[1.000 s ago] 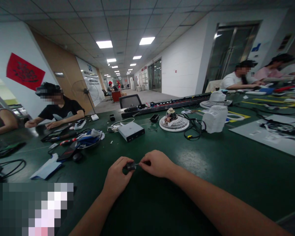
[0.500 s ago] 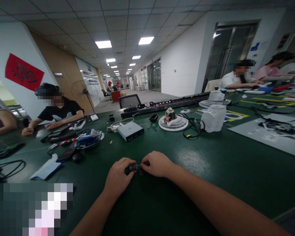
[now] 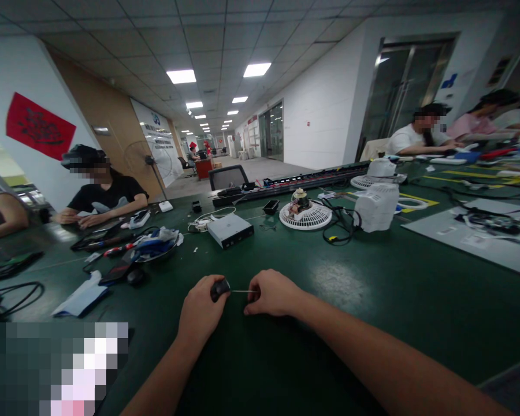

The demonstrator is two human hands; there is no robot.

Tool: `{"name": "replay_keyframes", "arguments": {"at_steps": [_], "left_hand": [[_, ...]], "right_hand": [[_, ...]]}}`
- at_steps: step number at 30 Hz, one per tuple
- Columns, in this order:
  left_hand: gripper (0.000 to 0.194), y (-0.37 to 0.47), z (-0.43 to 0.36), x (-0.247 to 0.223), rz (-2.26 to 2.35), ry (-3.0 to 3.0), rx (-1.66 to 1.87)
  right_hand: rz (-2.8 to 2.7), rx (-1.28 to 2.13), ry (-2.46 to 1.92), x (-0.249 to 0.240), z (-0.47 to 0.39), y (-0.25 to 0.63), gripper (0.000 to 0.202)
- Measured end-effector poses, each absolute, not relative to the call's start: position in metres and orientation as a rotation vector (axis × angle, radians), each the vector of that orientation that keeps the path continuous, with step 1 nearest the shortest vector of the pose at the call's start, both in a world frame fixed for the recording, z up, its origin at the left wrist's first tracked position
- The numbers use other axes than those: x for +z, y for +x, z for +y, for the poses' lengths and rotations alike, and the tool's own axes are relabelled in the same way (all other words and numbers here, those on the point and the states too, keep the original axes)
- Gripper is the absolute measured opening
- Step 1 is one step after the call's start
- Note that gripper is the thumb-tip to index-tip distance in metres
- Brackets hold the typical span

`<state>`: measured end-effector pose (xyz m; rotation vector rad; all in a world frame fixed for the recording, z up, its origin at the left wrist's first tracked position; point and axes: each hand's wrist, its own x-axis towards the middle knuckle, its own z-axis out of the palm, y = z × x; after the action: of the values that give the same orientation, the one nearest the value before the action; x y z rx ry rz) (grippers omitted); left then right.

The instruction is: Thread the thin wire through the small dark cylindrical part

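Note:
In the head view, my left hand (image 3: pixel 199 309) grips a small dark cylinder (image 3: pixel 219 290) with a paler end face, held just above the green table (image 3: pixel 251 370). From that end a thin metal rod (image 3: pixel 241 291) runs level to my right hand (image 3: pixel 277 293). The right thumb and fingers are closed round the rod's far end, and they hide whatever else sits there. Beyond both hands lies a grey optical disc drive (image 3: pixel 230 232), touched by neither.
A white round fan grille (image 3: pixel 303 221) with an exposed motor and a white plastic housing (image 3: pixel 376 209) stand farther back. Left are a bowl of blue cloth (image 3: pixel 156 245), a light blue cloth (image 3: pixel 81 296) and cables. A person (image 3: pixel 106 196) sits at the left; others sit far right.
My left hand has moved left and tilted the dark cylinder, parting from my right hand. More of the thin rod now shows between them.

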<state>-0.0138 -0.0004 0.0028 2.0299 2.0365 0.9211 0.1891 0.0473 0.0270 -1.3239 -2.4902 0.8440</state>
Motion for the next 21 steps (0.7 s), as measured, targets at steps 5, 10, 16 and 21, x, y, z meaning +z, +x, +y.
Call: {"name": "replay_keyframes", "arguments": {"at_steps": [5,10,16,21], "left_hand": [[0.029,-0.012,-0.002,0.003,1.891,2.084,0.975],[0.029,-0.004,-0.007,0.006,1.768,2.184,1.005],[0.031,-0.001,-0.012,0.008,1.743,2.281,1.044],[0.030,-0.002,-0.012,0.006,1.679,2.343,1.072]], "right_hand": [[-2.175,1.108,-1.180,0.022,0.056,0.190,0.020],[-1.938,1.101,-0.944,0.022,0.059,0.187,0.017],[-2.052,0.979,-0.959,0.024,0.052,0.187,0.013],[-2.081,0.896,-0.980,0.021,0.053,0.187,0.012]]}}
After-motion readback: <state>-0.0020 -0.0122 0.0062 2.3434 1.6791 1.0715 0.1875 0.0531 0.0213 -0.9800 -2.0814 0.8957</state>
